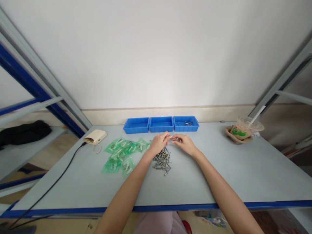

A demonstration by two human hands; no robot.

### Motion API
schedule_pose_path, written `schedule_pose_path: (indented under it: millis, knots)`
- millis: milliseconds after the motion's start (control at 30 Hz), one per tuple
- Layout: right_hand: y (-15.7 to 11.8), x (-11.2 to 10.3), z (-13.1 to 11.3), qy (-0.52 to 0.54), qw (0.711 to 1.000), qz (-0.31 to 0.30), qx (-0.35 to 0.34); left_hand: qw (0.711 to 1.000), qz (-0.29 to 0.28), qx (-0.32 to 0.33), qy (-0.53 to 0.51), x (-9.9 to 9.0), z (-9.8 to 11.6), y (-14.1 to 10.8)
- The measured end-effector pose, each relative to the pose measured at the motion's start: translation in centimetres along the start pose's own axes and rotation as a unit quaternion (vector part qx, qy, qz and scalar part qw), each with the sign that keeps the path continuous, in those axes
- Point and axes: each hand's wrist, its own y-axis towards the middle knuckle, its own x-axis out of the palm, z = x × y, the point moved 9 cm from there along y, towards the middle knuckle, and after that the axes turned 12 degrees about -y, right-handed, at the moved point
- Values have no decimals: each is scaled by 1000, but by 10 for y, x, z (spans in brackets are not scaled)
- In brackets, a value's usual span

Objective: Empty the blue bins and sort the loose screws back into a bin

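Note:
My left hand (pixel 159 143) and my right hand (pixel 185 143) come together above the table, just in front of the blue trays, with fingertips nearly touching. Between the right thumb and fingers a thin metal pin (pixel 173 139) shows. The left fingers are pinched together; what they hold is too small to make out. Below the hands lies a loose pile of metal pins (pixel 161 161) with thicker ends, silver and some brassy, partly covered by the left hand. Several green plastic bags (pixel 126 149) with small parts inside lie to the left of the pile.
Three blue trays stand in a row: left (pixel 136 130), middle (pixel 161 128) and right (pixel 181 128), the right one holding a few metal pins (pixel 187 123). A cream-coloured device (pixel 95 136) with a black cable is at left. A drink cup (pixel 241 128) sits in a cardboard holder (pixel 235 139) at right.

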Motion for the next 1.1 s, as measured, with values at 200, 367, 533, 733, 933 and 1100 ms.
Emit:
schedule_pose_path:
  millis: [200, 367, 533, 733, 933, 1100]
  knots:
    - [-1, -3, 4, -26, 999, 22, 18, 1000, 2, -9, 6, -1, 0, 1]
    - [-2, -3, -1, -29, 1000, 9, 5, 1000, -1, -17, 7, -1, 2, 0]
    - [-3, -6, -6, -52, 999, 10, 4, 1000, -17, -17, 5, 0, 3, -1]
    - [-3, -6, -4, -64, 998, 14, 3, 1000, -19, 5, -16, 1, 6, -2]
    - [-4, -8, -7, -72, 997, 19, -4, 1000, -20, -8, -2, 1, 5, -2]
    - [-4, -8, -7, -79, 997, 4, 8, 999, -16, -11, -26, -5, 6, -1]
